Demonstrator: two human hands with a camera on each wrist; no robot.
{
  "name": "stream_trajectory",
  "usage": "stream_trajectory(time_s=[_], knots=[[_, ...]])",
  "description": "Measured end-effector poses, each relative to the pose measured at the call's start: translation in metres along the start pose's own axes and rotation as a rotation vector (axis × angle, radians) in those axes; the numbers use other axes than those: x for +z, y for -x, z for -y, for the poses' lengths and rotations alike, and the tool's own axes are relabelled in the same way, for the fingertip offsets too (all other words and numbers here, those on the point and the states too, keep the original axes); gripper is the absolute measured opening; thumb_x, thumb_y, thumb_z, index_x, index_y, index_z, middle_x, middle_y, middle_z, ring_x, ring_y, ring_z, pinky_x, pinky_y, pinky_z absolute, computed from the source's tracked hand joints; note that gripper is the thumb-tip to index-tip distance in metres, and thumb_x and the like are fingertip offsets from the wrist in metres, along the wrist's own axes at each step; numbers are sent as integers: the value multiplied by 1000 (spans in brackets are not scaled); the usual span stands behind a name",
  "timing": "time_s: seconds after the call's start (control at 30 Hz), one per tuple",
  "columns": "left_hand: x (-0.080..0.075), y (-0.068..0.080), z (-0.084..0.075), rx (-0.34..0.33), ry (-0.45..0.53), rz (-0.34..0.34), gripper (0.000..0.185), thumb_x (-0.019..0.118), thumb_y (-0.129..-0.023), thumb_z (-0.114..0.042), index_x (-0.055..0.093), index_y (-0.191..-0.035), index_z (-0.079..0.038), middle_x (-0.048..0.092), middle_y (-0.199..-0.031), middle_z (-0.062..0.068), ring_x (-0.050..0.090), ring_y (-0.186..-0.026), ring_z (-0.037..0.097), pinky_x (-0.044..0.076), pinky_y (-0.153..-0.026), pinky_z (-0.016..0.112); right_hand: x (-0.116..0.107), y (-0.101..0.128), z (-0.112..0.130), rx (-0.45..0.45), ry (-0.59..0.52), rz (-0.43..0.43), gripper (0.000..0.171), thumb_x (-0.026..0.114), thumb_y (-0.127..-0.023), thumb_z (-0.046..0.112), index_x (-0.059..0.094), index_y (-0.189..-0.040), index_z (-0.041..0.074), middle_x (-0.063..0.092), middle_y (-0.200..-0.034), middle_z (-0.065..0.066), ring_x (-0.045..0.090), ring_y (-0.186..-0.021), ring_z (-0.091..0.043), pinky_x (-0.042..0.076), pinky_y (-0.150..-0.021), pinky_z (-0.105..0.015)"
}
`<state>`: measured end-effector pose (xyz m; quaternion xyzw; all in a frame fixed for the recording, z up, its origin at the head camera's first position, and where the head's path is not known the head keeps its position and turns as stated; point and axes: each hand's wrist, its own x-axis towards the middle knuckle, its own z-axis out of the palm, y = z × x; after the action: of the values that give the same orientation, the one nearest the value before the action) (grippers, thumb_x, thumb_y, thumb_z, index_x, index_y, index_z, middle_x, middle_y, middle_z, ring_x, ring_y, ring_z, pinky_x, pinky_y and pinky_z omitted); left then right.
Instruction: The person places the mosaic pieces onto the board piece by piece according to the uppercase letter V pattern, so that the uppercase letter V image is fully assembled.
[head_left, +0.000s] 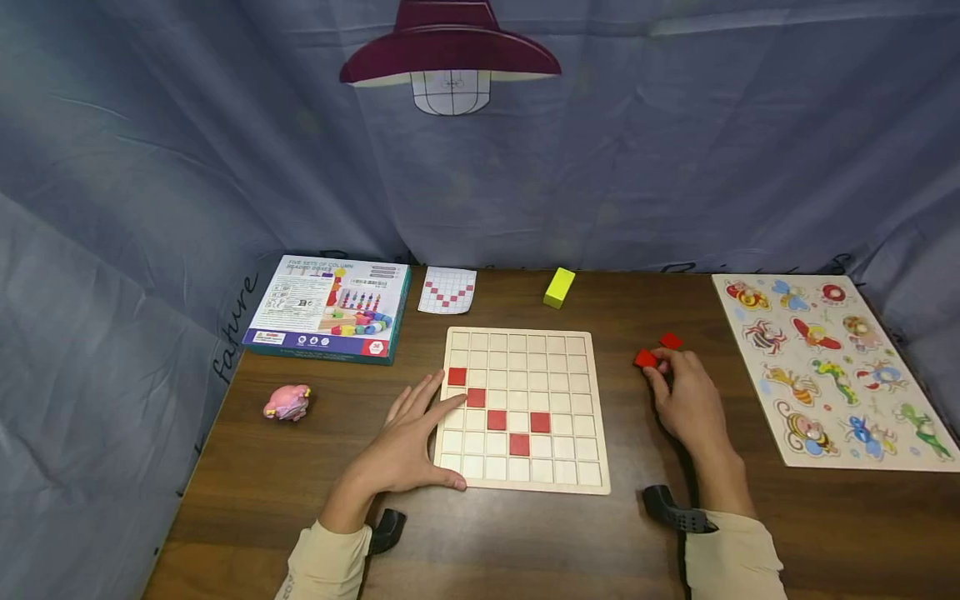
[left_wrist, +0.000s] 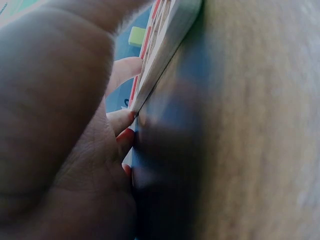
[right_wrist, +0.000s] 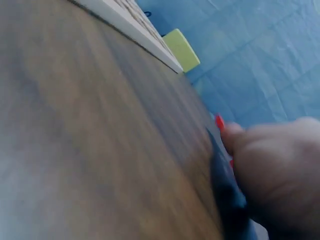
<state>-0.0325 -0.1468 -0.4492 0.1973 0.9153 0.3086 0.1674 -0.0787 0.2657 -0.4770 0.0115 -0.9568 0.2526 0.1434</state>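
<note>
A pale wooden grid board (head_left: 558, 362) lies on the table, with several red square tiles (head_left: 518, 444) set in its cells. Fingers spread, my left hand (head_left: 405, 450) rests at the board's left side; its thumb touches the lower edge and the index fingertip lies over the grid. To the right of the board, my right hand (head_left: 690, 404) pinches a red tile (head_left: 644, 358) between thumb and fingers. Another red tile (head_left: 671, 341) lies just beyond those fingers. In the right wrist view the pinched tile (right_wrist: 220, 122) shows only as a sliver.
Behind the board are a pattern card (head_left: 447, 290) and a yellow block (head_left: 558, 288). At left lie a bead-game box (head_left: 322, 308) and a pink toy (head_left: 287, 402). An insect puzzle board (head_left: 836, 371) covers the table's right side. A grey-blue curtain (head_left: 637, 183) hangs behind.
</note>
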Motion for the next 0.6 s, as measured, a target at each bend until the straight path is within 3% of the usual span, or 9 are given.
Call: stream_trajectory(time_s=[0.13, 0.27, 0.4, 0.6], knots=[[-1, 0, -1, 7, 5, -5, 118, 95, -60, -56, 38, -159, -24, 4, -174, 8, 3, -161, 32, 2, -129, 57, -1, 5, 11, -132, -76, 79, 25, 73, -93, 8, 66, -115, -2, 56, -90, -8, 47, -76, -17, 38, -66, -29], [-1, 0, 0, 5, 4, -6, 119, 94, -60, -57, 37, -159, -25, 4, -174, 7, 3, -161, 32, 2, -129, 56, -1, 9, 36, -219, -145, 181, 25, 76, -91, 8, 68, -115, 3, 54, -88, -1, 46, -75, -10, 37, -63, -21], [-1, 0, 0, 6, 0, -5, 118, 94, -60, -56, 38, -159, -25, 4, -174, 8, 3, -161, 32, 2, -128, 57, 2, 12, 59, -258, -174, 276, 26, 77, -91, 12, 69, -115, 7, 53, -89, 3, 46, -75, -8, 39, -64, -20], [0, 0, -1, 7, -2, -1, 118, 94, -61, -56, 37, -159, -25, 4, -174, 8, 3, -161, 32, 2, -128, 58, 9, 17, 74, -246, -76, 375, 27, 77, -92, 23, 70, -116, 14, 56, -93, 7, 51, -80, -9, 47, -72, -27]])
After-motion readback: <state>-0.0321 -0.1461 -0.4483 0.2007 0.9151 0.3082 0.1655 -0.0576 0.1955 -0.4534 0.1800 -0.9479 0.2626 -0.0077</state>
